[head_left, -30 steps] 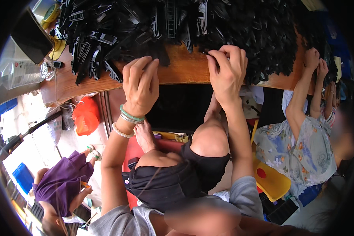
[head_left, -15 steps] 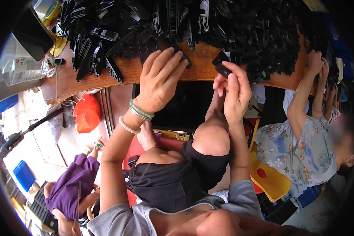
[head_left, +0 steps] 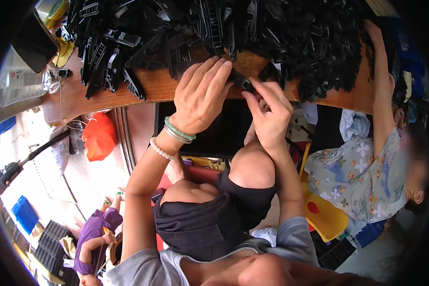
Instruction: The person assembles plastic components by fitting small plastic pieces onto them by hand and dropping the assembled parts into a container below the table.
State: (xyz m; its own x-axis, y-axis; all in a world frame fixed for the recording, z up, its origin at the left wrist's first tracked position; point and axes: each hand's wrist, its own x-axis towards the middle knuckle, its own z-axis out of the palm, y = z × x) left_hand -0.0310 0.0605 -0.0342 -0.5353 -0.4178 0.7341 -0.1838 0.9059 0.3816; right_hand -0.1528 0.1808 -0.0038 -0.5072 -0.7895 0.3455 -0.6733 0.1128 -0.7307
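- R hand [head_left: 274,117]: thumb + index fingers pinch the lower R end of a blk part [head_left: 241,80]; other fingers curled in.
- L hand [head_left: 201,97]: fingers straight, close tog., back of hand up; can't tell if they grip the part too, underside hidden.
- Edges: both hands straddle the front edge of the desk [head_left: 152,86], wrists on the person's side.
- Room: gap btwn hands is narrow, mostly filled by the part. Bare wood patch just beyond it; longer bare strip L of L hand along the edge, w/ a few pieces jutting in. R of R hand the strip is thinner.
- Part lies R of L fingertips, L of R fingertips, slanting upper L to lower R, near the front edge.
- Loose blk piece [head_left: 270,72] just beyond R index finger.
- Big pile of blk parts [head_left: 214,26] across the desk's far side, L to R.
- L wrist: green bangle [head_left: 178,130], white bead bracelet [head_left: 160,149].
- Far L: dark panel [head_left: 35,43], clear plastic container [head_left: 21,88], pale cord [head_left: 60,102] over the edge.
- Lower L: red bag [head_left: 99,137]; person in purple [head_left: 91,233] well apart.
- R: co-worker in floral top [head_left: 352,176], arm stretched to desk's R end; yellow seat [head_left: 324,221] below.
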